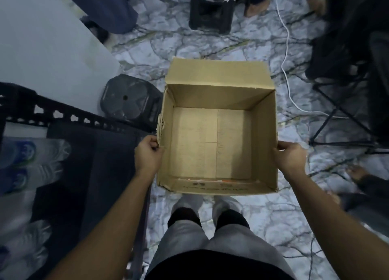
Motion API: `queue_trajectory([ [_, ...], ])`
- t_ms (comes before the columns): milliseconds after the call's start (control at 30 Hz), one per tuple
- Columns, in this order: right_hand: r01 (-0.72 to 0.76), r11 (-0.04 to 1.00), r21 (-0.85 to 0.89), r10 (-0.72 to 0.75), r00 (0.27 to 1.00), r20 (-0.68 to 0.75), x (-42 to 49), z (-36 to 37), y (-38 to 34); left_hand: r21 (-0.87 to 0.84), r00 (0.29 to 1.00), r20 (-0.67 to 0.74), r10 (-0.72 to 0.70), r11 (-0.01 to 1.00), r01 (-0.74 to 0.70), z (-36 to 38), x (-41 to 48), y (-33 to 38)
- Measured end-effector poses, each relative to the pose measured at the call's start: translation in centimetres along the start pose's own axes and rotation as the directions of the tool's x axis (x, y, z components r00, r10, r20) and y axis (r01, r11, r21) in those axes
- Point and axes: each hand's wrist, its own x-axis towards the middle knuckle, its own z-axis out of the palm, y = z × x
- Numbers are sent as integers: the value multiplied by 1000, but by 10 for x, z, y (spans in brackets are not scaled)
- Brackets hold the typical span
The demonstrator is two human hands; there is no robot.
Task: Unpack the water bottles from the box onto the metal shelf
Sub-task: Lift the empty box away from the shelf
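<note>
Brown cardboard box [216,136], open-topped with its bare bottom showing, sits at twelve o'clock from me, over the marbled floor [210,46]. My left hand [148,153] grips its nine o'clock wall and my right hand [291,156] grips its three o'clock wall. Clear plastic water bottles [31,159] lie on the dark metal shelf [90,153] at nine o'clock.

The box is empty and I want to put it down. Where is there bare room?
Bare floor lies beyond the box, before the black crate. The shelf is bare between the bottles and its right edge. Crowded: stool on the left, cable and tripod on the right.
</note>
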Motion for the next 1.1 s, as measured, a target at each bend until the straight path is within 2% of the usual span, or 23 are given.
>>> queue_trajectory([
  [333, -40, 999, 6, 40, 997, 62, 62, 63, 15, 12, 998, -17, -65, 998, 65, 57, 62, -30],
  [667, -63, 998, -10, 63, 997, 33, 173, 238, 97, -79, 998, -13, -66, 995, 64, 214, 198, -130],
  [833, -47, 999, -1, 47, 999, 22, 212, 302, 133, -48, 998, 4, -68, 997, 68, 273, 237, -172],
  [1100, -136, 990, -42, 138, 990, 42, 216, 327, 158, -25, 999, -24, 29, 999, -29, 301, 234, -193],
])
